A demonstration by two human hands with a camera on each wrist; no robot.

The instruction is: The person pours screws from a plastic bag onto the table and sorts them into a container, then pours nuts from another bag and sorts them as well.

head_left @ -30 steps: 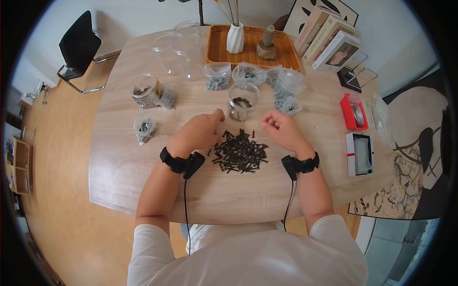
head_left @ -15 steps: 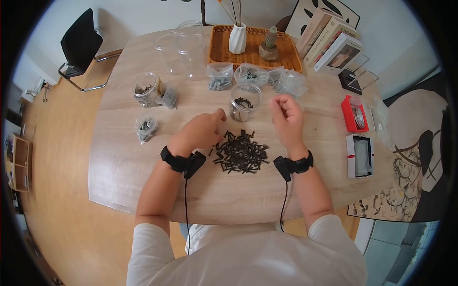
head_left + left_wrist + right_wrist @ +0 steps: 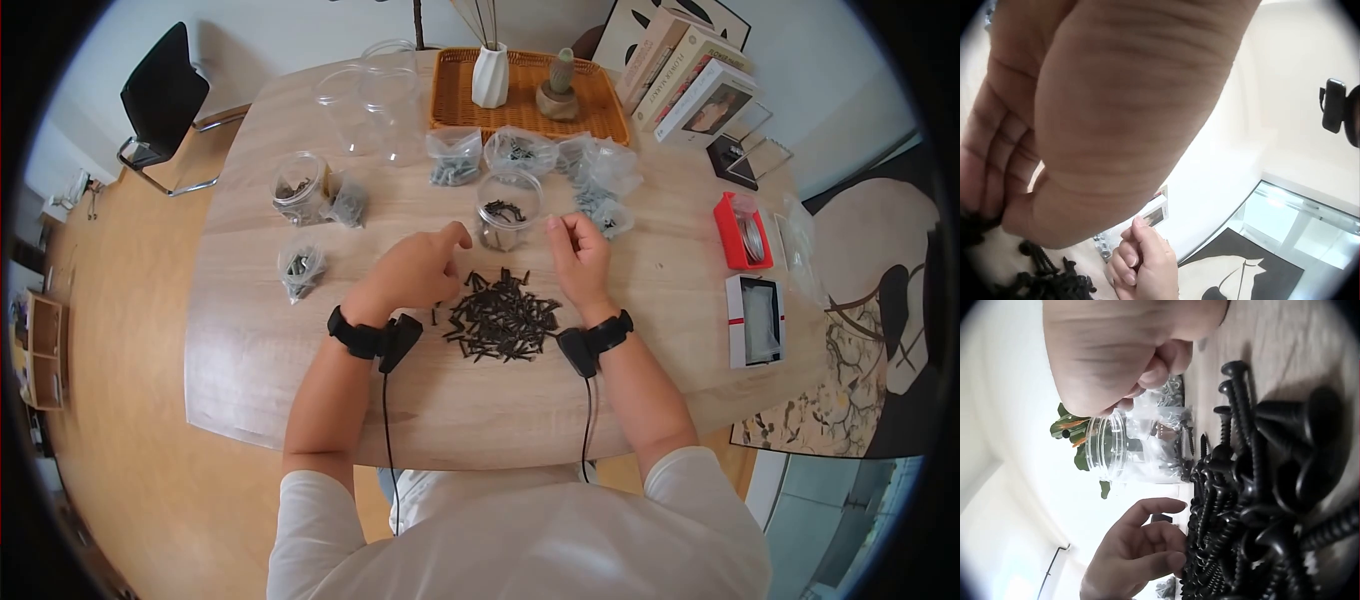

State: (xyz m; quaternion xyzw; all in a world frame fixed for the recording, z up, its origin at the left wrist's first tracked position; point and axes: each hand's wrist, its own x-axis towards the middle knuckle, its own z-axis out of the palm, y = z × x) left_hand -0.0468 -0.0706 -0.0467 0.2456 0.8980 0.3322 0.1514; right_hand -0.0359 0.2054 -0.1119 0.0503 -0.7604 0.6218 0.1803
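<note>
Black screws (image 3: 503, 318) lie in a loose pile on the table. My left hand (image 3: 410, 272) is at the pile's left edge, fingers loosely bent; in the right wrist view its index finger (image 3: 1163, 505) reaches forward, apart from the thumb. A single screw (image 3: 435, 314) lies beside this hand. Above the pile's upper right, my right hand (image 3: 582, 258) has its fingers curled in, and no held thing shows in the left wrist view. Between and beyond both hands stands a clear jar (image 3: 505, 235) partly filled with dark screws.
Bags of hardware (image 3: 455, 170) line the far side, before a wicker tray (image 3: 520, 128). Empty clear jars (image 3: 390, 125) stand at the back left; a filled jar (image 3: 300, 205) and a small bag (image 3: 302, 268) sit left. A red bin (image 3: 730, 240) and white box (image 3: 738, 345) are right.
My right hand swung right and up, then came back down and left, near the jar, its fingers still curled. My left hand stayed almost in place.
</note>
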